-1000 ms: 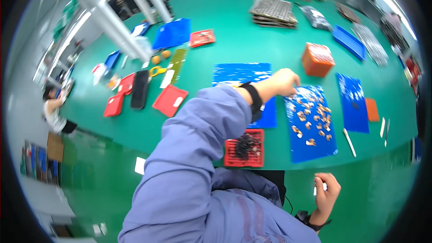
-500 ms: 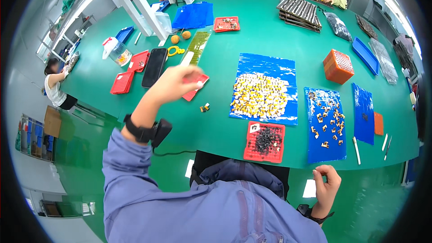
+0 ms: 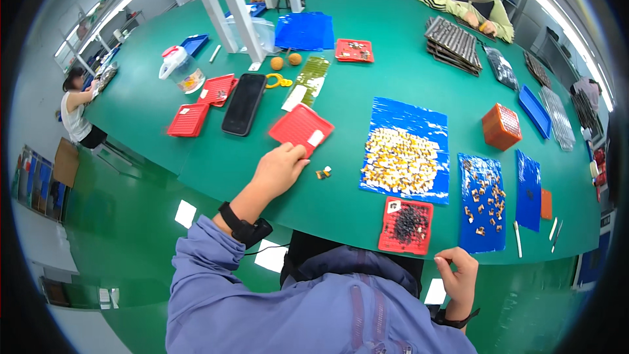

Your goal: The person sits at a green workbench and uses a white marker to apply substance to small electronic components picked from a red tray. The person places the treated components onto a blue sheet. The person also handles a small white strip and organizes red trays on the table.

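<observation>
The left hand [image 3: 280, 169] is gripping one red tray [image 3: 303, 126] by its near edge, left of one dense, uncountable pile [image 3: 401, 162]. Near right, the right hand [image 3: 458, 274] is curling its fingers; the view is not showing whether they are holding anything. Work is appearing unfinished: two blue sheets [image 3: 409, 113] are bearing pile and scattered pieces [image 3: 480, 231].

Left hand [image 3: 282, 169] no longer at the far left corner of the blue sheet [image 3: 485, 244] with scattered pieces [image 3: 480, 230]; after a mid-air pass, now down, fingers at near edge of red tray [image 3: 301, 126]. Sleeve [image 3: 208, 252] back left, so yellow-and-white pile [image 3: 401, 162] and small bits [image 3: 324, 173] near the tray show uncovered.
</observation>
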A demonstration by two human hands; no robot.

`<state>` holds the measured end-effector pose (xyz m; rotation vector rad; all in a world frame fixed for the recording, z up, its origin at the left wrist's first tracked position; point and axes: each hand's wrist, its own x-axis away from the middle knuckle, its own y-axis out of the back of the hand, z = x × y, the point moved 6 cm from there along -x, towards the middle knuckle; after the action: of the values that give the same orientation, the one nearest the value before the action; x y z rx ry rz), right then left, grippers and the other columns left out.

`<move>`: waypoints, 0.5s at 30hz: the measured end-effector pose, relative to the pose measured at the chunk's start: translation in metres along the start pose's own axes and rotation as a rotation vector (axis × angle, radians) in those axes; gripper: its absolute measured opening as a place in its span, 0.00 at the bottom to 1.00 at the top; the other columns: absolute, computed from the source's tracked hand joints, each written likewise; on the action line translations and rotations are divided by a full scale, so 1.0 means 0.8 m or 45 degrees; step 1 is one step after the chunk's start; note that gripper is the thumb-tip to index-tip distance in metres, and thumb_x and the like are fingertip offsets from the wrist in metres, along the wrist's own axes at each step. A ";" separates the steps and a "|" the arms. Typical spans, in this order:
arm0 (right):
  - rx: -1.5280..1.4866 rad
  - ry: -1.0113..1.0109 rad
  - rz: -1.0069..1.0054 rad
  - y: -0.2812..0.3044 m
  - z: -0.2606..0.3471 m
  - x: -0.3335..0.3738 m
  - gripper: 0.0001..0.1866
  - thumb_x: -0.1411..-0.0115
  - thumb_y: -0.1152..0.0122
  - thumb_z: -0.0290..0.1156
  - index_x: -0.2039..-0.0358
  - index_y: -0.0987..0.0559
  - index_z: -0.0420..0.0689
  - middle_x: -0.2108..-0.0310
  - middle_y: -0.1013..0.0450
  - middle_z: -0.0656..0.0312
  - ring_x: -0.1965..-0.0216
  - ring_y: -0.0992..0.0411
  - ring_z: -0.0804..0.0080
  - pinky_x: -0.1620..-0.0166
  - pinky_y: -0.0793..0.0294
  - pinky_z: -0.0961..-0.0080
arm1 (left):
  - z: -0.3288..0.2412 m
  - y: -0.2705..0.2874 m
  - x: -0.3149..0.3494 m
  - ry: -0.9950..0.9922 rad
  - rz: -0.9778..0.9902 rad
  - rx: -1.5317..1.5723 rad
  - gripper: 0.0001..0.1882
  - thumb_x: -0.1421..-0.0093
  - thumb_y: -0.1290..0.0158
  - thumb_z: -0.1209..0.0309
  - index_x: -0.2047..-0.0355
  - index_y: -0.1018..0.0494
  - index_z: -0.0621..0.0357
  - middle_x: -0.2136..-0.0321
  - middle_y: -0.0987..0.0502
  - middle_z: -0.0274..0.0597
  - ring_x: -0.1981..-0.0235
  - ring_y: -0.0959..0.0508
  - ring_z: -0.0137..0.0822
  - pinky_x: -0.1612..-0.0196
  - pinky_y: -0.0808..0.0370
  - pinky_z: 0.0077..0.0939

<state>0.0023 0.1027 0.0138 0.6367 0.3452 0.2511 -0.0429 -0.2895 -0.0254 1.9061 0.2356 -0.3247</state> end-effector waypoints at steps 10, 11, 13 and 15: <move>0.048 0.002 0.039 -0.011 0.013 -0.017 0.04 0.52 0.37 0.18 0.77 0.24 0.37 0.81 0.28 0.58 0.80 0.30 0.70 0.75 0.33 0.78 | 0.049 0.042 0.032 0.430 -0.236 0.841 0.04 0.41 0.46 0.74 0.69 0.26 0.62 0.76 0.21 0.37 0.76 0.22 0.28 0.71 0.25 0.19; 0.047 0.008 0.049 -0.014 0.014 -0.019 0.04 0.52 0.37 0.18 0.77 0.24 0.37 0.81 0.28 0.58 0.80 0.30 0.70 0.75 0.33 0.78 | 0.058 0.045 0.036 0.504 -0.239 0.905 0.04 0.41 0.45 0.74 0.69 0.26 0.62 0.75 0.22 0.36 0.75 0.22 0.27 0.70 0.25 0.18; 0.050 0.023 0.064 -0.018 0.018 -0.024 0.04 0.53 0.37 0.18 0.77 0.24 0.37 0.81 0.28 0.58 0.80 0.30 0.70 0.75 0.33 0.77 | 0.076 0.050 0.045 0.649 -0.245 1.034 0.05 0.41 0.45 0.74 0.69 0.26 0.64 0.74 0.22 0.36 0.72 0.22 0.24 0.68 0.25 0.17; 0.060 0.037 0.076 -0.019 0.025 -0.027 0.04 0.53 0.37 0.18 0.77 0.24 0.37 0.81 0.28 0.58 0.80 0.30 0.70 0.75 0.33 0.77 | 0.092 0.057 0.056 0.706 -0.314 1.129 0.04 0.41 0.46 0.74 0.69 0.26 0.63 0.74 0.22 0.37 0.72 0.22 0.26 0.68 0.25 0.18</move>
<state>-0.0081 0.0730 0.0241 0.6912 0.3613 0.3105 0.0060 -0.3742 -0.0245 2.8326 0.8030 -0.0383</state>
